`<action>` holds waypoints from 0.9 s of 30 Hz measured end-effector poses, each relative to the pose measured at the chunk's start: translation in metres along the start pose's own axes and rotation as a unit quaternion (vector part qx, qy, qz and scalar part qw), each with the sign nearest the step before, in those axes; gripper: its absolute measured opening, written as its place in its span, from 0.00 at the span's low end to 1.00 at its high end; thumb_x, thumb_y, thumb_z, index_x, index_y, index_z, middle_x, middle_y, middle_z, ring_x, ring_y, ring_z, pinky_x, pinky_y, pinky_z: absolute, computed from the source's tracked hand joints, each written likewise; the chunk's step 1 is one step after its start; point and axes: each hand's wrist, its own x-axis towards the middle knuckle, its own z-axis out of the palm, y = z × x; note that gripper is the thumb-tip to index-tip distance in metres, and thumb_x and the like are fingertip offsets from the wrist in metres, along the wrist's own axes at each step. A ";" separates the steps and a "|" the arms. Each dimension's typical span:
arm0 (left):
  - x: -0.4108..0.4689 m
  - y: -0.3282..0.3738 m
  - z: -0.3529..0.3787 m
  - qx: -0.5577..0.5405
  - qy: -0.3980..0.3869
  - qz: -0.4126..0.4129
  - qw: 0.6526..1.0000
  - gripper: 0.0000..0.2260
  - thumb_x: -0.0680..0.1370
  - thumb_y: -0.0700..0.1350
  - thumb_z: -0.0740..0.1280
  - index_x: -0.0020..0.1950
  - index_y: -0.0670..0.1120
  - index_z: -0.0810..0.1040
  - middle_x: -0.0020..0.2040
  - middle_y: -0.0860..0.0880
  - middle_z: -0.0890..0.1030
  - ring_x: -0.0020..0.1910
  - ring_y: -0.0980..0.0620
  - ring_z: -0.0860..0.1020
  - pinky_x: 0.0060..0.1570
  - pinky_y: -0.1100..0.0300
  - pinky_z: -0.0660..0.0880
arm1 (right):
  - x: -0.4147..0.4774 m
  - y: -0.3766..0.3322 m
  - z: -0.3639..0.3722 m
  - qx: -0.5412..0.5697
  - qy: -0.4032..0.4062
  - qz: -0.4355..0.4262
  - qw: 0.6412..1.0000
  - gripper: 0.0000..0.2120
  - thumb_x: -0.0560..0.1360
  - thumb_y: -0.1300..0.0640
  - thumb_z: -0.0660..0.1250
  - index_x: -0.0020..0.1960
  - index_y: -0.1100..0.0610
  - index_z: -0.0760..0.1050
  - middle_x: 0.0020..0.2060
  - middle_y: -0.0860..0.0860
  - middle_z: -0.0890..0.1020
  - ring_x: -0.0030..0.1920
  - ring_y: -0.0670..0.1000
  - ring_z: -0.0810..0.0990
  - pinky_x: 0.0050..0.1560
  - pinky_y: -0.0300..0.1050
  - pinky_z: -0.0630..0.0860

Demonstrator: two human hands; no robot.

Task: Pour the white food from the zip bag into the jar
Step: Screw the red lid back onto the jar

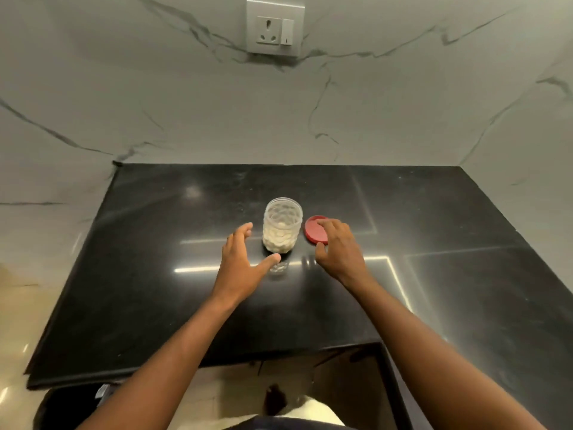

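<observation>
A glossy black surface (155,274) meets veined grey marble walls, with one socket plate (274,27) on the far wall. One clear jar (282,225), open and partly filled with white food (279,238), stands mid-surface, one red lid (312,229) just right of it. The left hand (240,262) is spread open near the jar's left side without touching it, and the right hand (339,246) rests loosely curled fingers on the lid.

Clear plastic jar (282,225), red lid (313,232); glossy black stone counter (155,274).
</observation>
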 end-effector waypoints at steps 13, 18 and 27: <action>0.069 0.007 0.044 -0.042 -0.002 0.014 0.999 0.44 0.64 0.52 0.86 0.74 0.55 0.68 0.68 0.55 0.78 0.64 0.55 0.79 0.65 0.50 0.80 | 0.101 0.027 0.004 -0.170 -0.239 -0.022 0.956 0.28 0.70 0.44 0.66 0.70 0.41 0.73 0.67 0.56 0.74 0.63 0.62 0.77 0.60 0.58 0.78; 0.072 -0.003 0.044 -0.049 -0.010 0.021 0.999 0.43 0.63 0.54 0.85 0.73 0.60 0.67 0.66 0.58 0.79 0.63 0.59 0.79 0.63 0.52 0.80 | 0.091 0.022 -0.021 0.197 -0.020 0.098 0.975 0.33 0.65 0.43 0.74 0.70 0.39 0.71 0.62 0.50 0.69 0.54 0.51 0.76 0.54 0.48 0.75; 0.077 -0.008 0.045 -0.060 -0.023 0.022 0.998 0.43 0.66 0.54 0.85 0.75 0.60 0.65 0.69 0.56 0.77 0.64 0.55 0.79 0.60 0.45 0.82 | 0.060 -0.030 -0.019 0.329 0.026 -0.040 0.943 0.20 0.64 0.51 0.81 0.47 0.53 0.72 0.60 0.51 0.71 0.61 0.48 0.74 0.53 0.42 0.78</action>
